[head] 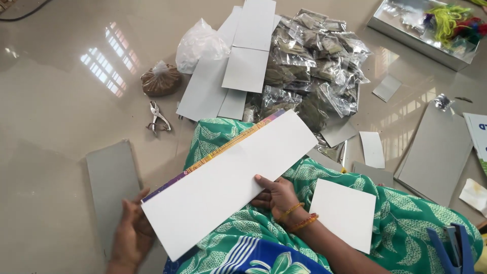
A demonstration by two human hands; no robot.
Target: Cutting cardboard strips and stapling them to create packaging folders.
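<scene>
Card (228, 185), a long white strip with a coloured printed edge, lies slantwise across the lap in the middle of the frame, held at both ends. Left hand (133, 233), lower left, is closed on its near corner, fingers mostly hidden under the sheet. Right hand (276, 195) grips the long lower edge, thumb on top, fingers beneath. It looks light and fairly stiff, likely to bow if held at one end only, so a grip on two edges suits it; the smooth face may slip.

A small white square (345, 213) rests on the green cloth (406, 213) at lower right, and a blue stapler (454, 248) is cut off by the corner. On the floor (50, 101), a grey board (111, 182) lies at left, with a punch (158, 117) above it. Further up sit a brown bag (160, 79), a white bag (200, 43), grey strips (246, 56) and a heap of clear packets (314, 61); their contents are hard to make out. A tray (406, 30) with yarn is cut off at upper right.
</scene>
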